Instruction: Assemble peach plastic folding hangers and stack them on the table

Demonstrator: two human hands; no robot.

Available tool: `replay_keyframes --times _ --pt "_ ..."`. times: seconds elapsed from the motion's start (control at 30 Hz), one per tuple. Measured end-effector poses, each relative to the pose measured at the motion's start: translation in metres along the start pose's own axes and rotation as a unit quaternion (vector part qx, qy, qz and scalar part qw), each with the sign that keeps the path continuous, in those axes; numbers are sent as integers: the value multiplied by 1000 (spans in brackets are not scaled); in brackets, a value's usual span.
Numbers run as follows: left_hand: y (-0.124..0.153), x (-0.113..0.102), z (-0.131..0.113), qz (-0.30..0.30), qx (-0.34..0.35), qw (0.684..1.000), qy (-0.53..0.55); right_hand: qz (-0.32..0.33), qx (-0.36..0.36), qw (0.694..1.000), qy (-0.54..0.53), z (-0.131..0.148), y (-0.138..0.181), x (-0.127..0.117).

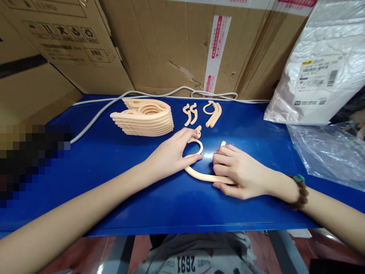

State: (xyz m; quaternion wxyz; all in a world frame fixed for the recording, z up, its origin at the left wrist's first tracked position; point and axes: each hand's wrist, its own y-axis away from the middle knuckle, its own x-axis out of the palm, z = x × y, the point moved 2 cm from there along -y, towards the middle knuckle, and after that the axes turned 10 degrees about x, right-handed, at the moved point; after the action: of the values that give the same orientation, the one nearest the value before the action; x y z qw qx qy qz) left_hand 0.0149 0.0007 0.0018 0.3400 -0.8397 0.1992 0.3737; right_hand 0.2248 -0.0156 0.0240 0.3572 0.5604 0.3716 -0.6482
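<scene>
Between my two hands, low over the blue table, is a cream plastic folding hanger with a ring-shaped middle and a curved arm. My left hand is closed on its ring side, thumb and fingers pinching it; a small hook piece shows past the fingertips. My right hand wraps round the curved arm at the right, and a short cream end sticks up beyond its knuckles. The palm hides how the parts join there. Behind my left hand stands a neat stack of cream hanger pieces.
Two small hooks and a group of curved pieces with a ring lie behind my hands. A white cable runs along the back. Cardboard boxes wall the rear. A white parcel bag and clear plastic occupy the right.
</scene>
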Motion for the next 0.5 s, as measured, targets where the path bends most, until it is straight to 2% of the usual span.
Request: replay_keyframes --times 0.13,0.2,0.37,0.5 --pt "0 -1 -1 7 -4 1000 -19 -17 -1 1000 18 0 0 -2" --pt "1 -1 -1 9 -8 999 -30 -44 -2 997 64 -1 0 -4" --pt "1 -1 -2 9 -13 999 -36 -127 12 966 224 -4 5 -10" --pt "1 0 -1 0 -16 999 -35 -148 39 952 264 -3 7 -12"
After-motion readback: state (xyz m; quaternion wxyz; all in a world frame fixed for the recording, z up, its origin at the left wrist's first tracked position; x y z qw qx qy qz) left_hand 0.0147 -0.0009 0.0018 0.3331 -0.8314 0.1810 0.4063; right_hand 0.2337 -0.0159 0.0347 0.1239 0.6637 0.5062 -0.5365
